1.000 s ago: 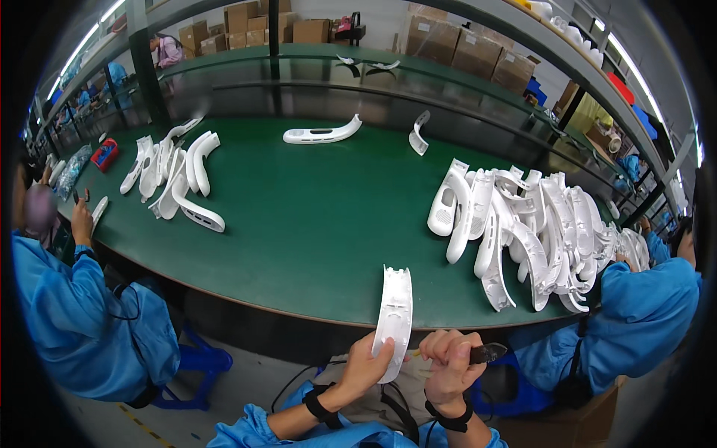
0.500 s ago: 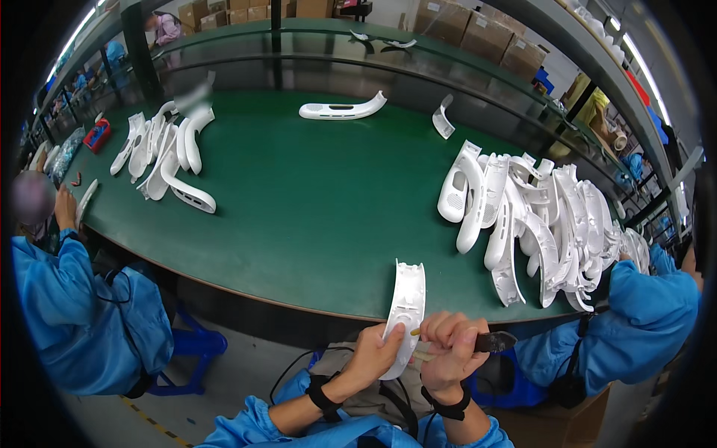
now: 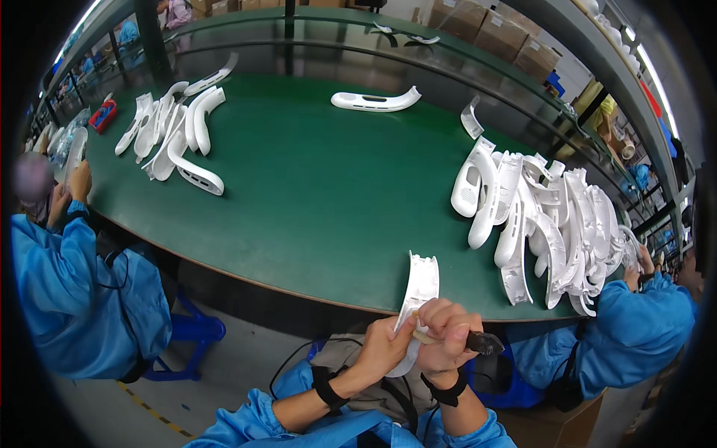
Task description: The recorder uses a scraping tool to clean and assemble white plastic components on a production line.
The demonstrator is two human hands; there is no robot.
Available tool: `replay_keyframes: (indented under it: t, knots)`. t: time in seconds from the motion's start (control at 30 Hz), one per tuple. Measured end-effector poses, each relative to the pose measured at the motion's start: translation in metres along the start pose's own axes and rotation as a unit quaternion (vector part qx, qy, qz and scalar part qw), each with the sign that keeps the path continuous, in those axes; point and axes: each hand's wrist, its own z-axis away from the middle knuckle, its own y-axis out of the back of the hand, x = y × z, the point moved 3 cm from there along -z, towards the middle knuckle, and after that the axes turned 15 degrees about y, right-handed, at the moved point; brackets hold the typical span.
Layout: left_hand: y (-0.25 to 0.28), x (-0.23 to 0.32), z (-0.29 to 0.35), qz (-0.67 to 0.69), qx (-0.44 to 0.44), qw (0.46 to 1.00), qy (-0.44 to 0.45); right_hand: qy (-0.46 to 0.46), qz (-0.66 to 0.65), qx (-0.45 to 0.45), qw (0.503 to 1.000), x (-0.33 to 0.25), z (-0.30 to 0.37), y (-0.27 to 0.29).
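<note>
Place: factory workshop | green workbench (image 3: 299, 209) bears heaps of white plastic parts (image 3: 579, 216) | blue-smocked co-workers (image 3: 89, 306) sit alongside | cardboard cartons (image 3: 499, 37) stand behind

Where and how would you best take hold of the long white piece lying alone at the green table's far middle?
The long white piece is probably best pinched across its straight left part, from above on the near side: it lies lengthwise left to right, no other piece touching it, while its right end curves.

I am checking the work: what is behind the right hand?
A white curved piece; its upper and lower ends show. The right hand covers part of its middle, which cannot be seen.
</note>
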Motion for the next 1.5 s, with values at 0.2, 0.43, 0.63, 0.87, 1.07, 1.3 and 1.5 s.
replay_keyframes:
  t: [0.2, 0.43, 0.63, 0.87, 1.07, 1.3, 1.5]
  knots:
    - [0.004, 0.002, 0.001, -0.024, 0.011, 1.000, -0.013, -0.026, -0.026, -0.056, 0.998, 0.006, -0.003, -0.004]
    - [0.004, -0.001, -0.002, 0.001, -0.012, 1.000, -0.025, -0.064, 0.038, -0.052, 0.996, 0.016, -0.013, -0.019]
    - [0.001, -0.005, -0.002, 0.020, -0.033, 0.999, -0.032, -0.088, 0.027, -0.041, 0.995, 0.015, -0.024, -0.024]
    - [0.005, 0.011, 0.003, 0.003, -0.013, 1.000, 0.019, -0.100, 0.004, 0.019, 0.995, 0.003, -0.027, -0.019]
    - [0.005, 0.009, 0.004, -0.043, 0.021, 0.999, -0.024, -0.093, 0.021, -0.039, 0.995, 0.011, -0.020, -0.022]
    - [0.004, 0.008, 0.003, -0.013, 0.052, 0.991, -0.126, -0.015, 0.052, -0.101, 0.993, 0.015, -0.013, -0.023]
    - [-0.001, 0.015, 0.006, -0.037, 0.026, 0.999, 0.003, -0.027, 0.028, 0.048, 0.998, -0.003, -0.029, -0.009]
